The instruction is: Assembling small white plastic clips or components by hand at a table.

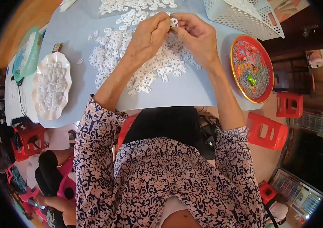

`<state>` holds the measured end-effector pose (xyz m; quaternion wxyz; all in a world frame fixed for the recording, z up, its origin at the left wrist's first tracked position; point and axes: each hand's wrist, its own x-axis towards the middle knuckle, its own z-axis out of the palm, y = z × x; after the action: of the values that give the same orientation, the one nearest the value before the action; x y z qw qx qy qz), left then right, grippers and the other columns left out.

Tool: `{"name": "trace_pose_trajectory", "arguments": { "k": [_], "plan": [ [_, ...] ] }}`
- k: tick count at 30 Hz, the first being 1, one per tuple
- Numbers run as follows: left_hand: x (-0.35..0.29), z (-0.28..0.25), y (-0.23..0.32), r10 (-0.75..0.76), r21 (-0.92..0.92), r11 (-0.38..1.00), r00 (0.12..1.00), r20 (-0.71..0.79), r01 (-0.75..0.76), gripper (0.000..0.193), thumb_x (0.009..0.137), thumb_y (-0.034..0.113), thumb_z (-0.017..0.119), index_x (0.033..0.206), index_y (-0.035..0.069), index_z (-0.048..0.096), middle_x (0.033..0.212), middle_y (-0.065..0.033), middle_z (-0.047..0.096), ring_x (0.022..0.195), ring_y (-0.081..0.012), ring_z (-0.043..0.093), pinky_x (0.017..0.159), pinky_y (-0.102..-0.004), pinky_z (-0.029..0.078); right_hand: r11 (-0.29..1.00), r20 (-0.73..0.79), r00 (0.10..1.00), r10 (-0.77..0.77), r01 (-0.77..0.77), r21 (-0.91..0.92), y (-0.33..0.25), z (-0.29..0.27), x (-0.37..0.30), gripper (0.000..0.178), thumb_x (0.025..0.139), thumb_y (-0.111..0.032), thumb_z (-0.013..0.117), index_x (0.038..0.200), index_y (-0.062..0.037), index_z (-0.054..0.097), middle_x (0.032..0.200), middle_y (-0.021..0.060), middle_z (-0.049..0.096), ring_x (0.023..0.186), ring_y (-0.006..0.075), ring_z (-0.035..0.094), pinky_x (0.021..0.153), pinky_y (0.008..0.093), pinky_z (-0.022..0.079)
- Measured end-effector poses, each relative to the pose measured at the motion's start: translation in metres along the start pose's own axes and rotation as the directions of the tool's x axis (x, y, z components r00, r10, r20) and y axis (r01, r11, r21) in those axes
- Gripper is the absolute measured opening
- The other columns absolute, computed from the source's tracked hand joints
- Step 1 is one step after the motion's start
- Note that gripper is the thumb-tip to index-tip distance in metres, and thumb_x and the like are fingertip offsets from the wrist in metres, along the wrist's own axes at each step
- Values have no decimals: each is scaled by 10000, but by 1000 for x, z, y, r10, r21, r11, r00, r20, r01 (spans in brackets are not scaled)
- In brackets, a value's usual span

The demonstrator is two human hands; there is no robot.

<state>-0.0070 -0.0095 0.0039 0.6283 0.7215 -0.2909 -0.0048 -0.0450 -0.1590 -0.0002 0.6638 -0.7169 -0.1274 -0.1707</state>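
so yeah, left hand [148,38] and right hand [200,37] share a pinched grip on one small white piece [174,22], loose white pieces [157,70] heaped just below the grip on the tabletop [169,98], red tray [269,76] to its right.

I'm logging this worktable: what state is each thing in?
Left hand: curled, grip hidden
Right hand: pinching small white piece
White pile: loose, spread out
Scalloped dish: heaped with white pieces
Red tray: holding small grey pieces
Green basket: holding white contents
Perforated basket: standing, partly cropped
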Motion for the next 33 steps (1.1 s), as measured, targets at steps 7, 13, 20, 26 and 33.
{"name": "trace_pose_trajectory", "arguments": {
  "k": [7,13,20,26,33],
  "plan": [
    [3,-14,0,16,179,983,982,191,-51,257,945,236,429,867,27,557,650,-11,496,625,-111,433,590,-256,373,995,116,991,68,-76,62,5,-11,1,229,838,23,602,1066,-3,606,822,-11,600,724,36,559,657,176,479],
    [3,-9,-1,3,86,996,987,158,-17,265,934,199,423,755,22,506,611,-24,478,570,-112,425,536,-273,371,983,144,979,141,-156,96,-3,-12,2,226,838,14,606,1064,-1,605,815,-11,598,728,34,555,648,169,464],
    [-1,0,-2,8,45,999,999,48,-10,264,930,197,435,765,10,520,614,-21,488,578,-100,449,543,-266,382,990,82,988,131,-134,36,0,-10,1,239,838,7,605,1077,9,593,823,6,618,724,34,551,650,177,458],
    [-1,-1,3,-30,17,999,1000,10,30,241,927,195,449,801,15,547,624,-16,500,562,-84,437,520,-251,378,989,43,992,122,-125,81,-2,-7,0,236,830,10,608,1066,7,598,807,1,616,707,33,549,645,169,452],
    [5,-10,-10,36,58,997,987,157,-46,250,928,195,440,769,24,528,609,-4,479,542,-79,406,495,-253,350,993,80,990,116,-118,29,0,-11,0,215,835,-4,620,1050,9,604,814,12,628,701,36,550,647,174,461]
  ]
}}
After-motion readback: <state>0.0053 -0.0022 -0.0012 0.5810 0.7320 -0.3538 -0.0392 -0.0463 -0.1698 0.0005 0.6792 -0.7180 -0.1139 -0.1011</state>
